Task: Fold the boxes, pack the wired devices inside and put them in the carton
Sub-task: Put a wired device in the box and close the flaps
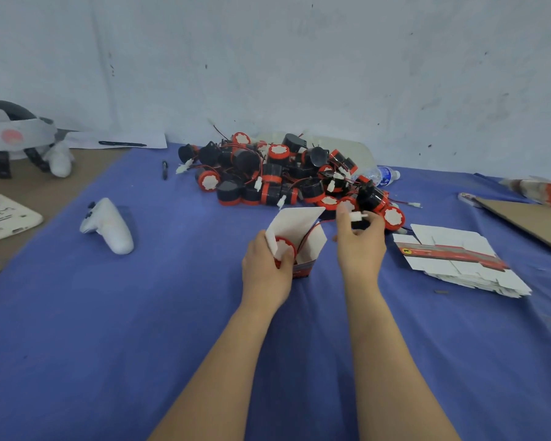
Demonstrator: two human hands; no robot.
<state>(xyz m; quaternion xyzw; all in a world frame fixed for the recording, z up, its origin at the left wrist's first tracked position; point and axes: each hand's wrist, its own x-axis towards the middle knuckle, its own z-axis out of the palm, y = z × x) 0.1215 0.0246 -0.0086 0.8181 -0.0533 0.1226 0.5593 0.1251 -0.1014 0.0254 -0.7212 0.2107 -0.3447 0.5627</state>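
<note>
The left hand point(266, 268) grips the open box point(296, 224) near the middle of the desk point(172, 313), steadying it with a wired device point(283, 248) seated inside. The right hand point(360, 246) pinches the device's white connector point(358, 216) just right of the box, probably to tuck the trailing wire in.

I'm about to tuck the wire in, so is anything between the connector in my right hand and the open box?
Nothing visible does. The right hand pinches the white connector just right of the box, held by the left hand with its top flaps open. Only the red wire crosses the gap.
</note>
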